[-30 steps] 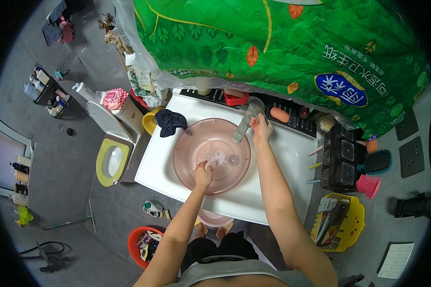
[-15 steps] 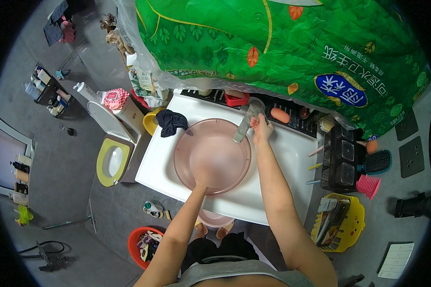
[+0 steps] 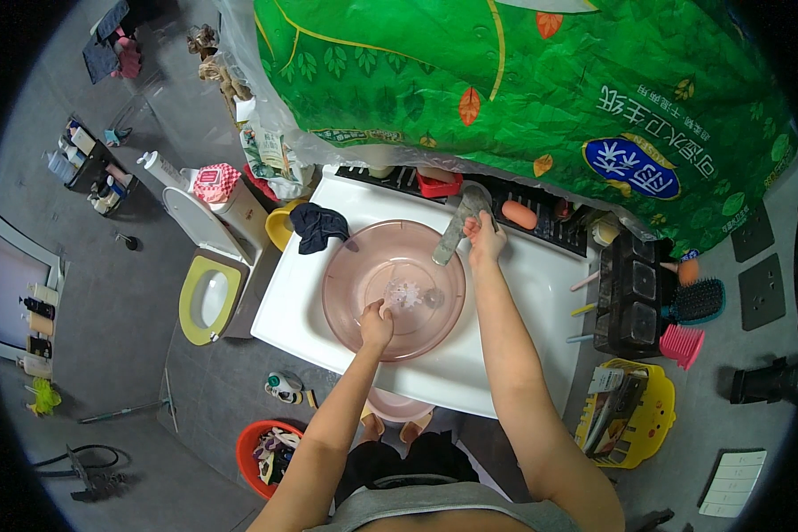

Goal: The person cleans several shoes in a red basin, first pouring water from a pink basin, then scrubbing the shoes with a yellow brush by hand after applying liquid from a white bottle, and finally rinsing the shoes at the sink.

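Note:
A translucent pink basin (image 3: 340, 310) stands in the white sink (image 3: 541, 306). Over its near side is my left hand (image 3: 377, 326), thumb apart from loosely bent fingers, with nothing visible in it. Just beyond the fingertips, water (image 3: 405, 294) splashes on the basin's bottom, and a clear round patch lies beside it. A grey, stained faucet (image 3: 452, 238) reaches over the basin's far right rim. My right hand (image 3: 484, 239) is closed at the faucet's side; its fingers hide most of what they grip.
Dark cloth (image 3: 319, 227) lies on the sink's far left corner, near a toilet (image 3: 211, 297). A black rack (image 3: 554, 232) with an orange soap bar (image 3: 519, 214) runs behind the faucet. Above hangs a large green package (image 3: 523, 89). A brush holder (image 3: 625, 306) and yellow basket (image 3: 652, 417) stand right.
The basin's inside was hazy and my left hand blurred in it; now the bottom shows clearly with a splash, and the left fingers are visible. My right hand has stayed at the faucet.

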Motion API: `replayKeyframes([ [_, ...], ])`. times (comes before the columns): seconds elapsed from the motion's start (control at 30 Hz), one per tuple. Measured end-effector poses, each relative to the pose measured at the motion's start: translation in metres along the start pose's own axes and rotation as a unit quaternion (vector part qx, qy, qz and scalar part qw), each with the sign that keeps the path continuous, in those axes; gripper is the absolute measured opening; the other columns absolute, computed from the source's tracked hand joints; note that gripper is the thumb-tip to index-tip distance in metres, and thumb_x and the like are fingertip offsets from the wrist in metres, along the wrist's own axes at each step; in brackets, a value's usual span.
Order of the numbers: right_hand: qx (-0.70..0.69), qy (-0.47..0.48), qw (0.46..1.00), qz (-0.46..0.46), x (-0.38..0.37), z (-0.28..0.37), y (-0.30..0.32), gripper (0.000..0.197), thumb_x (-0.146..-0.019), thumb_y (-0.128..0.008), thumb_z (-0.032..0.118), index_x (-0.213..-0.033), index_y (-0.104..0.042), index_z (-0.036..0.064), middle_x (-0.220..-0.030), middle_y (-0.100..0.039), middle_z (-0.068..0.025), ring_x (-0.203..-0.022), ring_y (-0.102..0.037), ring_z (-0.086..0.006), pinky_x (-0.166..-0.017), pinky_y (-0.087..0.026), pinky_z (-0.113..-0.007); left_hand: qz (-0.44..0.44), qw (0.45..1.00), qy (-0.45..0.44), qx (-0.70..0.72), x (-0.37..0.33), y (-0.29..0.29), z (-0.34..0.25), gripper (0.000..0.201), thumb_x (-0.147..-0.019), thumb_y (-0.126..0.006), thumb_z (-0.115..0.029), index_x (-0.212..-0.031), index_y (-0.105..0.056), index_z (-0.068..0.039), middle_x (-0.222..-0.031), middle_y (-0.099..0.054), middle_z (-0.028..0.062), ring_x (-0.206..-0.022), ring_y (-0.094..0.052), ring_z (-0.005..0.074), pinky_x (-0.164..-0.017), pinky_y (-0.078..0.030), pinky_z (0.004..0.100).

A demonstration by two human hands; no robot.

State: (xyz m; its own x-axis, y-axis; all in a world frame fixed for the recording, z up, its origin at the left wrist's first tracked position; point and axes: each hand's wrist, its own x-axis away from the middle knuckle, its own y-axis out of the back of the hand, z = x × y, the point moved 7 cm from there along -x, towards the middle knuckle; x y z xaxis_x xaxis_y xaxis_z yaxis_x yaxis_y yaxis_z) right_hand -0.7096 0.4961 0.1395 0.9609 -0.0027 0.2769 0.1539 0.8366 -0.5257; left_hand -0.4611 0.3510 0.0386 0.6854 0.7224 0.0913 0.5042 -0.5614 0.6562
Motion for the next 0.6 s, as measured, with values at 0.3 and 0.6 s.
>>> replayKeyframes([
  [0.3, 0.001, 0.002, 1.0, -0.004, 0.0015, 0.0016, -0.0003, 0.013, -0.078, -0.054, 0.012, -0.072, -0.05, 0.0004, -0.059, -0.056, -0.0093, -0.046, -0.053, -0.0157, -0.043, -0.045, -0.026, 0.003, 1.0, 0.0, 0.008, 0.0005, -0.001, -0.0008, 0.032, -0.077, -0.05, -0.018, -0.105, -0.052, -0.002, -0.105, -0.052, 0.019, -0.1, -0.048, 0.0311, -0.088, -0.036, 0.0348],
  [0.6, 0.01, -0.01, 1.0, 0.001, 0.0013, -0.0002, 0.0004, 0.01, -0.077, -0.056, 0.013, -0.075, -0.053, 0.0034, -0.063, -0.057, -0.0075, -0.051, -0.054, -0.0135, -0.047, -0.046, -0.023, 0.005, 1.0, 0.007, 0.001, 0.0013, -0.001, -0.001, 0.033, -0.076, -0.051, -0.018, -0.105, -0.053, -0.003, -0.105, -0.052, 0.0185, -0.1, -0.048, 0.0306, -0.088, -0.036, 0.0348],
])
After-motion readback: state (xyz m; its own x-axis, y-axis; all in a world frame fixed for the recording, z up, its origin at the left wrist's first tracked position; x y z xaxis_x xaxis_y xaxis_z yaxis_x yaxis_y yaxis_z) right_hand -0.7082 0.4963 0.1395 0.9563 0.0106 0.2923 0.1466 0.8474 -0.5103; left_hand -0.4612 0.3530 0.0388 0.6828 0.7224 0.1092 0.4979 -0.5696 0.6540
